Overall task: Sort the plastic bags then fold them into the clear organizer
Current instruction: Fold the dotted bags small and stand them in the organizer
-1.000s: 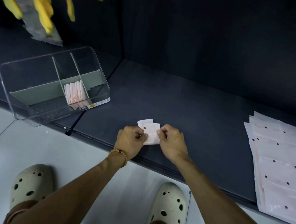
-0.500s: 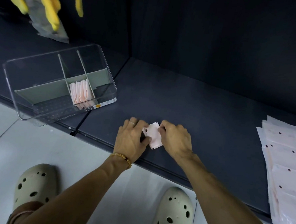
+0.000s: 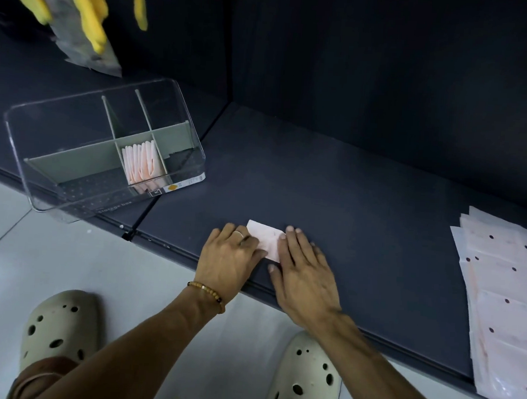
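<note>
A small folded pale pink plastic bag (image 3: 267, 238) lies flat on the dark shelf (image 3: 363, 211) near its front edge. My left hand (image 3: 232, 259) presses on the bag's left side with fingers laid flat. My right hand (image 3: 304, 269) lies flat over its right side, fingers straight. The clear organizer (image 3: 181, 114) stands to the left, with several folded pink bags (image 3: 141, 162) upright in its middle front compartment. A stack of unfolded pale pink bags (image 3: 503, 294) with dark dots lies at the right edge of the shelf.
Yellow and grey items (image 3: 82, 18) hang above the organizer at the top left. The shelf's back wall rises dark behind. Below the shelf edge lie a pale floor and my two beige clogs (image 3: 60, 325).
Both hands went from pinching the folded bag with curled fingers to lying flat on it, pressing it down on the shelf. The bag now lies flatter and wider.
</note>
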{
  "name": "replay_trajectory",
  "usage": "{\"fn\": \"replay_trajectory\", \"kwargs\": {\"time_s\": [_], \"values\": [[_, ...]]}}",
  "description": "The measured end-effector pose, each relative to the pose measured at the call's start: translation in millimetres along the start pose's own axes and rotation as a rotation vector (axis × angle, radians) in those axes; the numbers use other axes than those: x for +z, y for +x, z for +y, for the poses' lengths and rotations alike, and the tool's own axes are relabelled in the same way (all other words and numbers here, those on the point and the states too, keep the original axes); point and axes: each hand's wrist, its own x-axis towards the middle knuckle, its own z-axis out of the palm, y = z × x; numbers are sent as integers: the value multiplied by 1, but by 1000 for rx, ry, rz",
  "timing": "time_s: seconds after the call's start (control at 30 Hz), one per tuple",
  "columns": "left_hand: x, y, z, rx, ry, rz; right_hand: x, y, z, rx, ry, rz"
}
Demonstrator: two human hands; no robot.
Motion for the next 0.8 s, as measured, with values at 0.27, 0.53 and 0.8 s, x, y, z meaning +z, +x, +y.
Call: {"fn": "replay_trajectory", "kwargs": {"time_s": [0.27, 0.53, 0.8], "values": [[3, 7, -5, 155, -30, -26, 8, 2, 10, -76, 49, -38], [35, 22, -8, 206, -126, -225, 10, 2, 10, -56, 44, -55], [18, 5, -65, 156, -106, -254, 7, 2, 9, -56, 27, -32]]}}
